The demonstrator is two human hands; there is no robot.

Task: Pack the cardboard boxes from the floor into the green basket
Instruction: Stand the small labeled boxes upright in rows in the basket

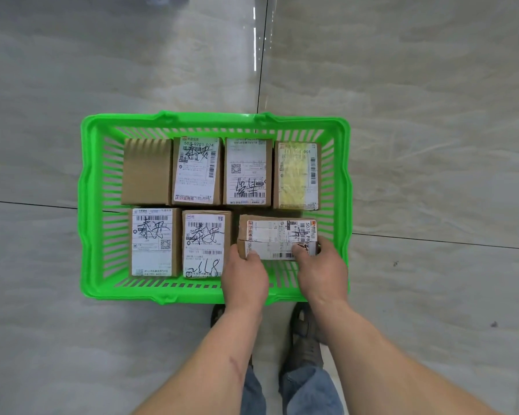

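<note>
A green basket (87,205) stands on the tiled floor and holds several cardboard boxes with white shipping labels. The far row runs from a plain box (147,172) on the left to a yellow-taped box (296,176) on the right. The near row has two upright labelled boxes (155,242) on the left. At the near right a sideways box (277,235) lies inside the basket. My left hand (244,280) grips its near left corner. My right hand (321,269) grips its near right edge, thumb on the label.
Glossy grey floor tiles (432,115) with dark grout lines surround the basket. My two feet in dark shoes (306,333) stand just behind the basket's near rim. No loose boxes show on the floor in view.
</note>
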